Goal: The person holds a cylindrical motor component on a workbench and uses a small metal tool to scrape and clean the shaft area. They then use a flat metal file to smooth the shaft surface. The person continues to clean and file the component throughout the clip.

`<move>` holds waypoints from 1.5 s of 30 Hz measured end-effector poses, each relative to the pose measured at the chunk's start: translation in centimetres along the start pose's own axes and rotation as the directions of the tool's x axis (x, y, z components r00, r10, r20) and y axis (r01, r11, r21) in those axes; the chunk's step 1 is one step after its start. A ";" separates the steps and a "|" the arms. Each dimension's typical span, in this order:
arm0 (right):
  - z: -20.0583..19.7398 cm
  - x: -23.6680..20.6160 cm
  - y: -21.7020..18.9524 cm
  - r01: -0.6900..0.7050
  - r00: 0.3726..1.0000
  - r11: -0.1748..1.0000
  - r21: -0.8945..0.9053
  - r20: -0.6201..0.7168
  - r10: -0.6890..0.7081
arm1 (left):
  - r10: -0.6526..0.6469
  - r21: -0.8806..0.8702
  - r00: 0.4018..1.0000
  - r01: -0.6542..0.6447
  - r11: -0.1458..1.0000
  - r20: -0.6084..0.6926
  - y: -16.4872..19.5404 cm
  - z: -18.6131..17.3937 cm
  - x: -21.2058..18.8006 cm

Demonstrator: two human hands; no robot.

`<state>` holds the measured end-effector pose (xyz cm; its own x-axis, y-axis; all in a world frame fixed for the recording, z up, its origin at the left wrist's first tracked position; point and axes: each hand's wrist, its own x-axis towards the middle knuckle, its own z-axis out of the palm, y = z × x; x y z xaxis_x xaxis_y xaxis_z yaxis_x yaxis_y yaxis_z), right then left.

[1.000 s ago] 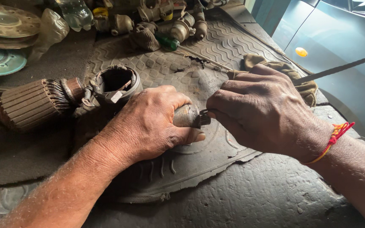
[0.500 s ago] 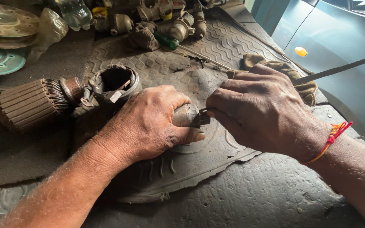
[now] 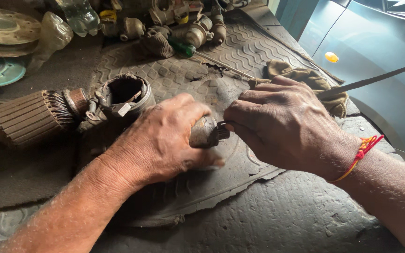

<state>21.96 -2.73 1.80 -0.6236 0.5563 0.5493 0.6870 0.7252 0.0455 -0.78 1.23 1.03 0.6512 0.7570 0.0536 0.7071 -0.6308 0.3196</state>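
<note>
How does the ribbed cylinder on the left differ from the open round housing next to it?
The ribbed cylinder lies on its side, solid, grooved lengthwise; the round housing is hollow, its opening facing up toward the camera. The cylinder looks longer, the housing shorter. Both are grimy brown metal resting untouched beside the left hand.

A small grimy metal cylinder [image 3: 204, 132] lies sideways above the worn rubber mat [image 3: 240, 51]. A dark stub sticks from its right end.

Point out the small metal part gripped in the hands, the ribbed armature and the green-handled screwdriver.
small metal part [image 3: 206, 132], head view, its exposed grey body between the hands
ribbed armature [image 3: 26, 118], head view, its slotted core
green-handled screwdriver [image 3: 182, 48], head view, its handle
</note>
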 end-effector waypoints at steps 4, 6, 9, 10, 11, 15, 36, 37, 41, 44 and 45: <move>0.0 0.1 0.0 -0.027 0.999 1.000 -0.014 0.024 0.028 | -0.005 -0.072 0.995 -0.002 0.997 -0.104 0.2 0.0 0.0; 0.1 0.1 0.0 -0.036 0.999 0.999 -0.009 0.028 0.036 | -0.038 -0.067 0.995 0.033 0.997 -0.087 0.3 -0.2 -0.1; -0.1 0.2 0.1 -0.041 0.998 0.999 -0.029 0.052 0.042 | -0.036 -0.066 0.996 0.030 0.997 -0.084 0.6 -0.5 0.0; -0.2 0.3 0.3 -0.037 0.996 0.997 -0.065 0.084 0.042 | -0.035 -0.067 0.996 0.029 0.997 -0.087 0.6 -0.6 0.0; -0.3 0.3 0.5 -0.031 0.993 0.994 -0.100 0.113 0.042 | -0.034 -0.066 0.995 0.028 0.997 -0.090 0.7 -0.6 0.0; -0.9 0.0 1.3 0.074 0.988 0.964 -0.255 0.152 -0.035 | -0.037 -0.043 0.994 0.033 0.999 -0.103 0.8 -0.7 0.2; 0.2 -0.2 0.7 0.012 1.000 0.998 -0.057 -0.005 -0.013 | -0.007 -0.066 0.993 -0.001 0.998 -0.118 -0.1 -0.1 0.5; 0.1 -0.2 0.7 0.017 1.000 0.998 -0.058 -0.010 -0.018 | -0.014 -0.066 0.994 0.006 0.998 -0.112 -0.1 -0.1 0.5; 0.1 0.0 0.7 0.020 1.000 0.998 -0.058 -0.017 -0.021 | -0.022 -0.075 0.995 0.014 0.997 -0.101 0.1 -0.1 0.5; 0.3 0.0 0.7 0.022 1.000 0.999 -0.043 -0.012 -0.023 | -0.039 -0.052 0.994 0.035 0.998 -0.097 0.2 -0.3 0.5; 0.3 -0.2 0.8 0.022 1.000 0.999 -0.038 -0.008 -0.022 | -0.046 -0.043 0.995 0.042 0.998 -0.094 0.4 -0.3 0.5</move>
<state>22.52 -2.13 1.50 -0.6355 0.5366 0.5551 0.6868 0.7214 0.0890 -0.27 1.42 1.45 0.5893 0.7978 0.1275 0.7214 -0.5907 0.3615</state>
